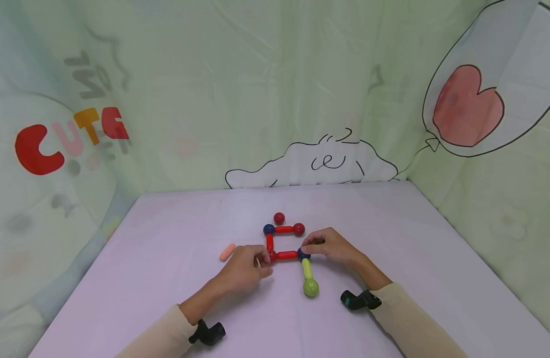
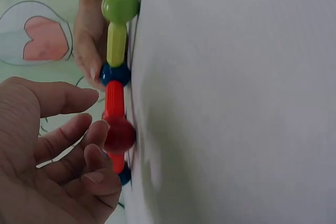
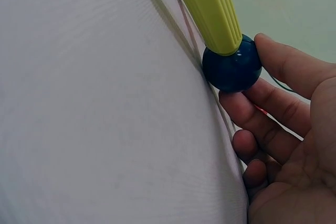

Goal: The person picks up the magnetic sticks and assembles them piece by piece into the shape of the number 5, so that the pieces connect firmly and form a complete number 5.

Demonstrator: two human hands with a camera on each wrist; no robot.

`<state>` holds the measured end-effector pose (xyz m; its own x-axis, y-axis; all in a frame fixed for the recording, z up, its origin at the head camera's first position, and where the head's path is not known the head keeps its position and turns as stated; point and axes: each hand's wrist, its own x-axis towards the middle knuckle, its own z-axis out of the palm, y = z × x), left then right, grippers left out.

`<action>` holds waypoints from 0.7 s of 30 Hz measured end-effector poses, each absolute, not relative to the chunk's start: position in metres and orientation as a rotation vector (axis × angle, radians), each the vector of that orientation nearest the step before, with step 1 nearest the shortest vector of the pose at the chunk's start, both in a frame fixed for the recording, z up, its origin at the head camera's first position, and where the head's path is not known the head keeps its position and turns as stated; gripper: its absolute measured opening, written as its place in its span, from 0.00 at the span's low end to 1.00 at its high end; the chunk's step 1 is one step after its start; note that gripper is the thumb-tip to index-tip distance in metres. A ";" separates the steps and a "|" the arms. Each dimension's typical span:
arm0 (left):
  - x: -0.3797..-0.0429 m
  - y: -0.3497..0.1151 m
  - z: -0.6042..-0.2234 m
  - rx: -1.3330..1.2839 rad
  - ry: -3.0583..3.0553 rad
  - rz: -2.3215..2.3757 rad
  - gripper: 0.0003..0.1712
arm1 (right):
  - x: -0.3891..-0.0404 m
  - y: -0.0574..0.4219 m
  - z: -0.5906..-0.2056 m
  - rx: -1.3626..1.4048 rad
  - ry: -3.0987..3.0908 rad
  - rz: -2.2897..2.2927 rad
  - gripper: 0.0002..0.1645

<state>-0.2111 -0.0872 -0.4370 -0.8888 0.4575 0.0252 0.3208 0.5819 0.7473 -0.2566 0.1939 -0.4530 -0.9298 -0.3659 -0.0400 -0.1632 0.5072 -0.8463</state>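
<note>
A chain of magnetic balls and rods lies on the table. From its far end, a red ball (image 1: 299, 229), a red rod (image 1: 284, 229) and a blue ball (image 1: 268, 229) lead down another red rod to a nearer red ball (image 2: 121, 134). A further red rod (image 1: 287, 255) joins that ball to a second blue ball (image 3: 232, 66), which bears a yellow-green rod (image 3: 210, 11) and a green ball (image 1: 311, 287). My right hand (image 1: 330, 245) pinches this second blue ball. Loosely bent, the fingers of my left hand (image 1: 245, 268) overlap the nearer red ball, thumb apart from it.
Beyond the chain sits a loose red ball (image 1: 279, 218). A salmon-pink rod (image 1: 228, 252) lies just left of my left hand. The pale table (image 1: 181, 223) ends at a printed curtain (image 1: 239, 99) at the back and sides.
</note>
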 end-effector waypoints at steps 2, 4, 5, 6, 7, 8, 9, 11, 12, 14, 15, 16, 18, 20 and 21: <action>-0.217 -0.098 -0.434 0.629 2.735 1.152 0.05 | -0.257 0.194 -0.454 -0.451 2.539 -1.389 0.13; -0.224 -0.110 -0.432 0.592 2.820 1.124 0.06 | -0.257 0.194 -0.454 -0.446 2.538 -1.389 0.13; -0.228 -0.116 -0.431 0.568 2.859 1.113 0.06 | -0.257 0.194 -0.454 -0.444 2.537 -1.389 0.13; -0.231 -0.122 -0.429 0.548 2.892 1.107 0.07 | -0.257 0.194 -0.455 -0.443 2.536 -1.388 0.13; -0.234 -0.128 -0.426 0.524 2.920 1.104 0.07 | -0.257 0.195 -0.455 -0.442 2.536 -1.387 0.13; -0.237 -0.133 -0.423 0.507 2.941 1.102 0.08 | -0.257 0.195 -0.455 -0.442 2.537 -1.386 0.13; -0.239 -0.139 -0.421 0.493 2.951 1.106 0.08 | -0.257 0.195 -0.454 -0.442 2.536 -1.386 0.13; -0.244 -0.149 -0.416 0.453 2.951 1.093 0.10 | -0.257 0.195 -0.454 -0.445 2.538 -1.386 0.13; -0.246 -0.154 -0.414 0.431 2.942 1.075 0.12 | -0.257 0.195 -0.454 -0.445 2.539 -1.387 0.13; -0.249 -0.161 -0.413 0.384 2.916 1.029 0.15 | -0.256 0.195 -0.454 -0.448 2.539 -1.390 0.13; -0.251 -0.164 -0.413 0.363 2.905 0.997 0.16 | -0.256 0.195 -0.453 -0.450 2.537 -1.392 0.13; -0.252 -0.166 -0.414 0.342 2.896 0.959 0.17 | -0.256 0.195 -0.453 -0.454 2.535 -1.393 0.12; -0.254 -0.169 -0.417 0.306 2.880 0.894 0.18 | -0.256 0.195 -0.454 -0.459 2.532 -1.394 0.12; -0.256 -0.171 -0.420 0.296 2.881 0.835 0.18 | -0.256 0.195 -0.454 -0.466 2.528 -1.396 0.12; -0.256 -0.172 -0.422 0.299 2.881 0.812 0.17 | -0.257 0.195 -0.455 -0.471 2.526 -1.397 0.13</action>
